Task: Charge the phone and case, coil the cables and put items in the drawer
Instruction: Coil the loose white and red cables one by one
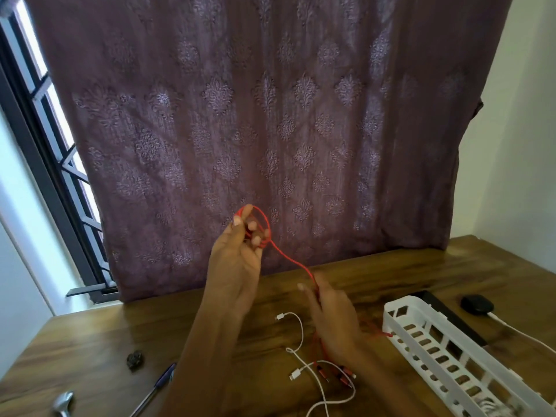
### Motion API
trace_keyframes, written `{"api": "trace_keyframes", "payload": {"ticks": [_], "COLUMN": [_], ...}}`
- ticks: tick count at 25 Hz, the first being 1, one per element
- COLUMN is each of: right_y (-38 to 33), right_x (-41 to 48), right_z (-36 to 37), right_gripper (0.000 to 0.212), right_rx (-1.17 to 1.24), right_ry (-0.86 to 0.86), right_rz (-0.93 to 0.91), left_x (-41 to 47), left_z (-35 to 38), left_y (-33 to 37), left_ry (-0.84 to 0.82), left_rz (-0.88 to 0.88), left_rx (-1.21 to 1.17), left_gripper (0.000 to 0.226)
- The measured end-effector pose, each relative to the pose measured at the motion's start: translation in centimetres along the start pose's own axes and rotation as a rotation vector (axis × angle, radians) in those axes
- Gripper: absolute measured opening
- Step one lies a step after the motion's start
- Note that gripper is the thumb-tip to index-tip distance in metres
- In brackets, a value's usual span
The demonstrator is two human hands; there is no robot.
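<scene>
My left hand [237, 254] is raised in front of the curtain and holds several loops of a red cable [288, 258] wound round its fingers. The cable runs down to the right into my right hand [331, 314], which pinches it just above the wooden table [90, 335]. The red cable's plug ends lie on the table below my right wrist. A white cable [298, 332] lies loose on the table under my arms. At the right a black earbud case [477, 304] sits with a white cable plugged into it. A dark flat object, perhaps the phone [451, 317], shows behind the basket.
A white slotted plastic basket [427, 341] lies along the right side of the table. A pen [156, 386], a small dark lump [135, 359] and a metal object [63, 403] are at the lower left. A purple patterned curtain [270, 115] hangs behind; a window is at left.
</scene>
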State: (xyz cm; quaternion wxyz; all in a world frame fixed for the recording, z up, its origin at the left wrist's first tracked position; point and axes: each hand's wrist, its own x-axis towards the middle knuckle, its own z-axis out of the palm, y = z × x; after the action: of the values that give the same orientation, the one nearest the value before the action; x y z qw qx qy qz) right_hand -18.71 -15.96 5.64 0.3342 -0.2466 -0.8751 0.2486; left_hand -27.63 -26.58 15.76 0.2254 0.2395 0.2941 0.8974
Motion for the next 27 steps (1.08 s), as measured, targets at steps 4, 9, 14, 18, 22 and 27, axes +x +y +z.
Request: {"api": "trace_keyframes", "payload": {"ticks": [4, 9, 14, 18, 22, 27], "right_y": [0.1, -0.1, -1.1, -2.9, -4.2, -5.1], "right_x": [-3.2, -3.9, -3.0, -0.8, 1.8, 5.7], "right_z": [-0.4, -1.6, -4.4, -6.1, -7.5, -9.0], "right_gripper": [0.033, 0.044, 0.039, 0.034, 0.033, 0.018], "right_rx": [0.024, -0.285, -0.288, -0.244, -0.156, 0.014], "right_ry": [-0.081, 0.075, 0.248, 0.373, 0.454, 0.481], "right_rz": [0.004, -0.39, -0.645, -0.76, -0.734, -0.685], "left_x": [0.5, 0.1, -0.1, -0.9, -2.1, -3.5], "left_z": [-1.3, -2.9, -3.8, -4.2, -3.4, -1.5], "left_y": [0.6, -0.8, -1.5, -2.5, -3.1, -3.4], "left_ry": [0.04, 0.04, -0.099, -0.184, -0.245, -0.355], "left_rz": [0.128, 0.249, 0.31, 0.231, 0.062, -0.043], "left_rx": [0.215, 0.654, 0.909, 0.995, 0.913, 0.864], "left_gripper": [0.019, 0.013, 0.023, 0.024, 0.025, 0.021]}}
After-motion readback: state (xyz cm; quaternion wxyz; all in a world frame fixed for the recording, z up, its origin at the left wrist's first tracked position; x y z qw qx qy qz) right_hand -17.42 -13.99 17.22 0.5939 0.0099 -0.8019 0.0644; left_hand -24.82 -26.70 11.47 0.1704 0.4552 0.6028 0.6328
